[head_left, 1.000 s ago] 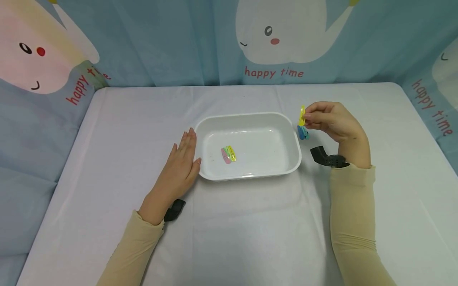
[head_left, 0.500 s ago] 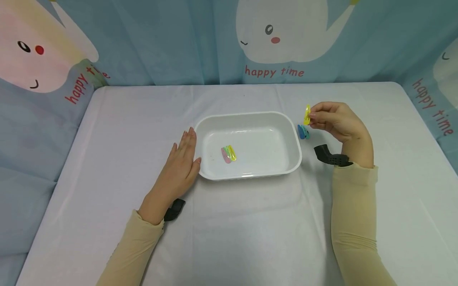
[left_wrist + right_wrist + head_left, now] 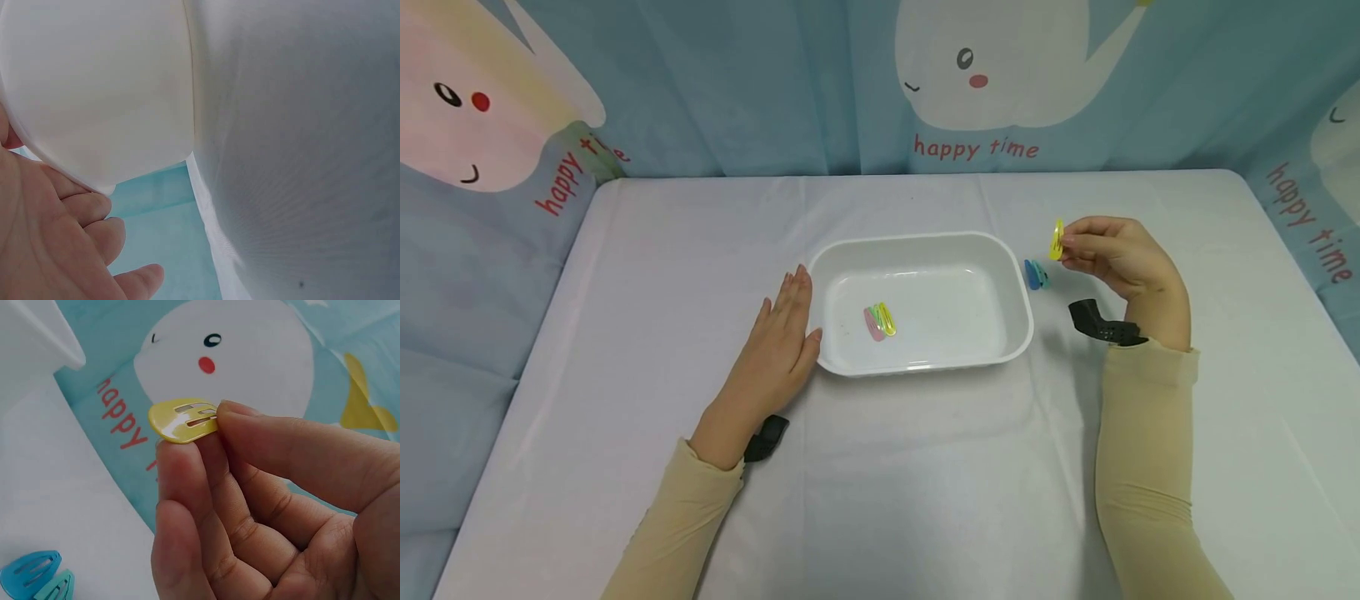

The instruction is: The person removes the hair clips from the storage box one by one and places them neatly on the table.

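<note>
Between thumb and fingers, my right hand [image 3: 1116,254] pinches a yellow snap hair clip [image 3: 183,420], raised above the cloth to the right of the white tray [image 3: 925,369]. Just below it, a blue hair clip [image 3: 30,574] and a teal hair clip [image 3: 56,588] lie side by side by the tray's right end. My left hand [image 3: 772,346] rests along the tray's left end with fingers straight, touching the rim. Inside the tray, left of its middle, a pink hair clip [image 3: 874,325], a green one and a yellow hair clip [image 3: 887,319] lie close together.
A white cloth [image 3: 910,483] covers the table. Behind it hangs a blue curtain [image 3: 760,92] with cartoon prints and red lettering. A black wrist mount [image 3: 1105,323] sits on the right wrist, another black mount [image 3: 767,438] on the left.
My right hand has moved a little to the right with the yellow hair clip, away from the tray and the blue and teal clips. My left hand stays at the tray.
</note>
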`<act>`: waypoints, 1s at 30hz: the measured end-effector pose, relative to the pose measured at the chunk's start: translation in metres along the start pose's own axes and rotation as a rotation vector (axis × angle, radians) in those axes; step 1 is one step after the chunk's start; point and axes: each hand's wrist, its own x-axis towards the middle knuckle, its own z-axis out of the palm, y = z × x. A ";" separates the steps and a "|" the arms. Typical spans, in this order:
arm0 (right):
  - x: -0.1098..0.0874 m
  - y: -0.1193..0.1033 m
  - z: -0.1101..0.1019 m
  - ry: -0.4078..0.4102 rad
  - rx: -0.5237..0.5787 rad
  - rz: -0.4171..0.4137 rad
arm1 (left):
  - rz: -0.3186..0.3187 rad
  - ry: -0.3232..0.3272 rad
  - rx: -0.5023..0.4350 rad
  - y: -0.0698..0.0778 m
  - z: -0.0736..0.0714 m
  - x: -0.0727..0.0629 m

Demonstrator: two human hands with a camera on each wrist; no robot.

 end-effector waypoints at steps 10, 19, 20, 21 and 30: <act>0.003 0.007 -0.008 0.077 -0.010 0.082 | 0.001 0.006 0.000 0.001 -0.001 0.000; 0.004 0.014 -0.021 0.113 -0.015 0.125 | 0.006 0.007 -0.005 0.001 0.000 0.001; 0.004 0.014 -0.022 0.114 -0.013 0.124 | 0.006 0.007 -0.005 0.001 0.000 0.001; 0.004 0.015 -0.023 0.116 -0.012 0.125 | 0.006 0.006 -0.006 0.001 0.000 0.001; 0.006 0.018 -0.026 0.140 -0.210 0.160 | -0.005 0.000 -0.004 0.001 -0.001 0.001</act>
